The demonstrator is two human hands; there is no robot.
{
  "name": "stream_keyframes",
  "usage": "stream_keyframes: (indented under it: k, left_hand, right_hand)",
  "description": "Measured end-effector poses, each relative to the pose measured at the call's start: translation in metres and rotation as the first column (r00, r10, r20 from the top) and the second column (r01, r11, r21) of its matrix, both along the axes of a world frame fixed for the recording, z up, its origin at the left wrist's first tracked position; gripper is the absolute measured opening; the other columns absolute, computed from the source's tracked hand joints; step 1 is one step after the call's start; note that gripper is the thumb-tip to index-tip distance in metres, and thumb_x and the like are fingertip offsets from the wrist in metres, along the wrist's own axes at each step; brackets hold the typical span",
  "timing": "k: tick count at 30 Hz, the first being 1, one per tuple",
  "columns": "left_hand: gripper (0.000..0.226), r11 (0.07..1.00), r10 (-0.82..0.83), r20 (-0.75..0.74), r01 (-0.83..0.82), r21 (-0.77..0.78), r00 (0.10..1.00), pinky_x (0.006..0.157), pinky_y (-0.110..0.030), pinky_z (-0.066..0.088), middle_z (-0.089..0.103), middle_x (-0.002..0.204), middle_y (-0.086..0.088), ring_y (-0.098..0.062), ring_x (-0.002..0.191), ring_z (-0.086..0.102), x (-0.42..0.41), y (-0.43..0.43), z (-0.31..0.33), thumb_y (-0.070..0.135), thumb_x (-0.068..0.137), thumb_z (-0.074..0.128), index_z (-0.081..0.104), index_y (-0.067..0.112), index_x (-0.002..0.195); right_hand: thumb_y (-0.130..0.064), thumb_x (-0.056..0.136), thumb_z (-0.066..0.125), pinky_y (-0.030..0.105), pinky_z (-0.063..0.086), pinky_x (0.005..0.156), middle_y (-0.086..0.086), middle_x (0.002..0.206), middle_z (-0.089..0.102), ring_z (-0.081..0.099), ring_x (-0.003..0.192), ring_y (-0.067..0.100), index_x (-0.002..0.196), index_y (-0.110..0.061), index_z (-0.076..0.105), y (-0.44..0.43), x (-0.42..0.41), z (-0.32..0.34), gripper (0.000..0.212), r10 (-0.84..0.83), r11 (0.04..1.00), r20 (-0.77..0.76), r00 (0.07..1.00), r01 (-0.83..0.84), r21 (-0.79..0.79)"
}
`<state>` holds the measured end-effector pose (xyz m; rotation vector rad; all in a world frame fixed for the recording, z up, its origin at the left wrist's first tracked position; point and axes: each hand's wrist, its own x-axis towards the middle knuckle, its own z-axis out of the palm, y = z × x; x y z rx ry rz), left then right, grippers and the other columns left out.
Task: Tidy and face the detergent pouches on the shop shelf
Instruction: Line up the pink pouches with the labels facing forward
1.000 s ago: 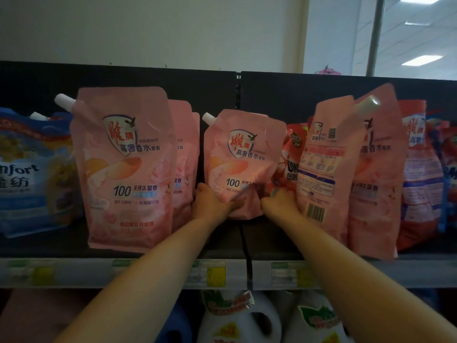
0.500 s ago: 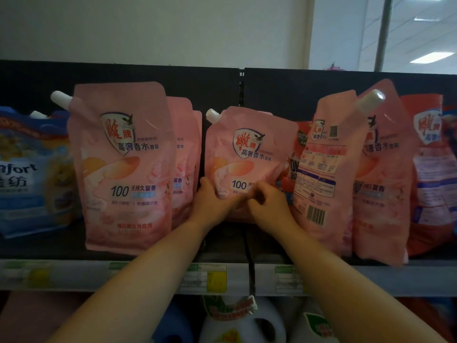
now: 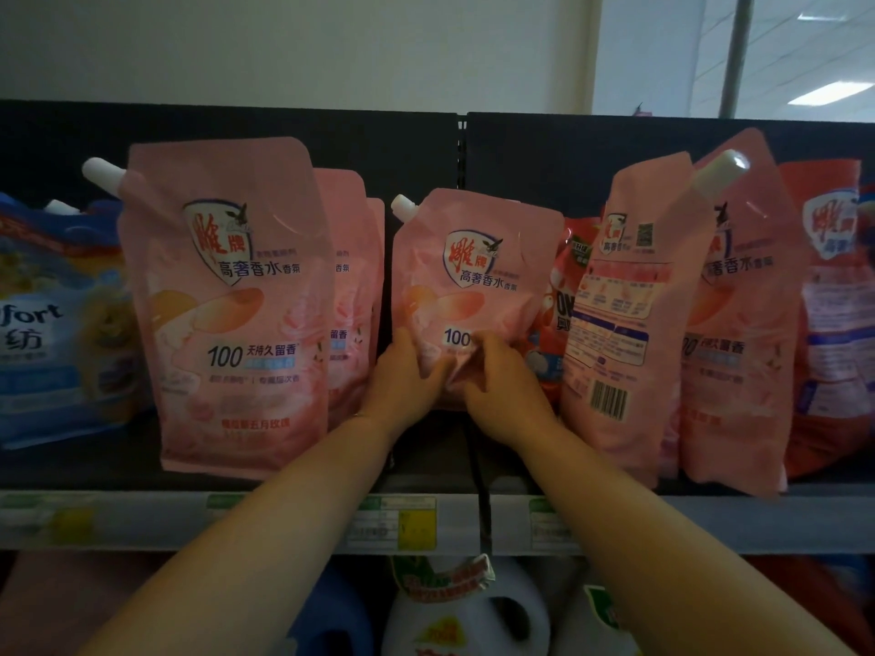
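left hand (image 3: 402, 378): frame centre, fingers curled, gripping pink pouch (image 3: 473, 258) at its lower left edge | right hand (image 3: 504, 385): just beside the left, fingertips pinching the same pouch's lower front | forearms: bare, rising from both lower corners, converging mid-frame

Large pink pouch (image 3: 227, 300): I read the brand 雕牌 in a shield, 高奢香水香氛 under it, and lower down "100 天持久留香".
Middle pouch (image 3: 473, 277): it carries the same 雕牌 shield and 高奢香水香氛. Of the lower line I can see only "100".
Back-turned pouch (image 3: 620, 324): I make out a small 雕牌 mark, a QR code and a barcode. The fine print is too small for me.
Right pink pouch (image 3: 743, 324): I read "奢香水香氛" and "00 天持久留香", their starts hidden by the pouch in front.
Blue pouch (image 3: 47, 324): "fort" and 纺, cut off at the frame's edge.
Red pouch (image 3: 558, 300): white letters "OM", partly hidden.
Far-right pouch (image 3: 833, 286): a 雕牌 shield; the rest is blurred.
Price tags (image 3: 393, 523): on the shelf edge, and I cannot read them.
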<state>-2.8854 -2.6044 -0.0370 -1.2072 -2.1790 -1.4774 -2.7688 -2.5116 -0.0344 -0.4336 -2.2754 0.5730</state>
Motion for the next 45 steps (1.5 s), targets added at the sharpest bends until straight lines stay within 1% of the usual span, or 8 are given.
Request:
stream_keyframes:
  k: [11, 15, 22, 27, 31, 35, 39, 45]
  left_hand:
    - [0.017, 0.989, -0.048, -0.419, -0.018, -0.15, 0.907, 0.062, -0.026, 0.039, 0.054, 0.085, 0.01, -0.014, 0.075, 0.054, 0.015, -0.006, 0.0, 0.036, 0.086, 0.062, 0.048, 0.028, 0.093]
    - [0.018, 0.964, -0.138, -0.283, 0.063, -0.259, 0.949, 0.066, -0.029, 0.041, 0.053, 0.086, 0.008, -0.016, 0.079, 0.054, 0.019, -0.006, 0.008, 0.036, 0.087, 0.061, 0.046, 0.029, 0.093]
    - [0.024, 0.942, -0.263, -0.165, 0.217, -0.255, 0.951, 0.082, -0.039, 0.051, 0.064, 0.093, 0.002, -0.014, 0.087, 0.061, 0.066, -0.007, 0.024, 0.034, 0.078, 0.054, 0.058, 0.019, 0.096]
    - [0.058, 0.759, -0.427, -0.066, 0.318, -0.567, 0.902, 0.085, 0.003, 0.03, 0.04, 0.146, -0.016, -0.01, 0.126, 0.046, 0.146, 0.006, 0.025, 0.009, 0.089, 0.062, 0.036, 0.001, 0.14]
    - [0.022, 0.991, -0.097, -0.134, 0.083, -0.106, 0.986, 0.07, -0.018, 0.051, 0.064, 0.083, -0.006, -0.01, 0.071, 0.061, 0.172, 0.051, 0.018, 0.006, 0.064, 0.078, 0.068, 0.007, 0.083]
    - [0.051, 0.936, -0.348, 0.128, 0.352, -0.01, 0.929, 0.076, -0.005, 0.043, 0.052, 0.131, -0.016, -0.007, 0.104, 0.051, 0.171, 0.044, 0.023, 0.0, 0.088, 0.058, 0.041, 0.0, 0.136]
    - [0.038, 0.862, -0.49, 0.193, 0.505, -0.039, 0.85, 0.086, -0.027, 0.051, 0.063, 0.109, -0.003, -0.017, 0.103, 0.06, 0.149, 0.014, 0.036, 0.007, 0.082, 0.067, 0.055, 0.012, 0.118]
    - [0.071, 0.824, -0.535, 0.247, 0.564, -0.06, 0.808, 0.097, -0.04, 0.05, 0.063, 0.122, -0.001, -0.019, 0.117, 0.058, 0.088, -0.045, 0.042, -0.005, 0.073, 0.076, 0.049, 0.019, 0.134]
  right_hand:
    - [-0.017, 0.088, 0.052, 0.04, 0.046, 0.091, 0.01, 0.124, 0.047, 0.047, 0.112, 0.027, 0.118, -0.009, 0.051, -0.006, 0.005, 0.007, 0.032, -0.153, 0.972, 0.116, 0.981, 0.128, 0.196]
    - [-0.02, 0.089, 0.048, 0.043, 0.046, 0.092, 0.011, 0.131, 0.046, 0.048, 0.115, 0.031, 0.124, -0.01, 0.049, -0.016, 0.021, 0.017, 0.036, -0.151, 0.962, 0.255, 0.955, 0.082, 0.26]
    - [-0.024, 0.09, 0.049, 0.035, 0.044, 0.067, 0.006, 0.097, 0.064, 0.059, 0.088, 0.026, 0.1, -0.012, 0.062, -0.045, 0.083, 0.028, 0.02, -0.131, 0.841, -0.051, 0.99, 0.138, 0.523]
    - [-0.027, 0.076, 0.051, 0.025, 0.035, 0.042, 0.001, 0.058, 0.058, 0.053, 0.046, 0.021, 0.061, -0.015, 0.056, -0.037, 0.122, 0.028, 0.02, -0.198, 0.718, -0.259, 0.945, 0.32, 0.618]
    - [-0.023, 0.08, 0.064, 0.03, 0.048, 0.048, -0.001, 0.07, 0.065, 0.06, 0.058, 0.019, 0.07, -0.017, 0.064, -0.022, 0.14, 0.028, 0.012, -0.197, 0.701, -0.234, 0.952, 0.303, 0.646]
    - [-0.024, 0.084, 0.061, 0.026, 0.045, 0.049, -0.003, 0.071, 0.065, 0.058, 0.058, 0.016, 0.077, -0.016, 0.065, -0.024, 0.155, 0.029, 0.011, -0.19, 0.712, -0.338, 0.922, 0.366, 0.599]
    - [-0.028, 0.087, 0.046, 0.022, 0.024, 0.046, -0.002, 0.07, 0.055, 0.048, 0.058, 0.015, 0.074, -0.014, 0.053, -0.024, 0.166, 0.025, 0.02, -0.207, 0.787, -0.341, 0.917, 0.363, 0.5]
    - [-0.042, 0.089, 0.053, 0.036, 0.047, 0.069, 0.002, 0.109, 0.052, 0.057, 0.089, 0.027, 0.119, -0.019, 0.044, -0.022, 0.145, 0.013, 0.038, -0.263, 0.911, 0.045, 0.964, 0.232, 0.342]
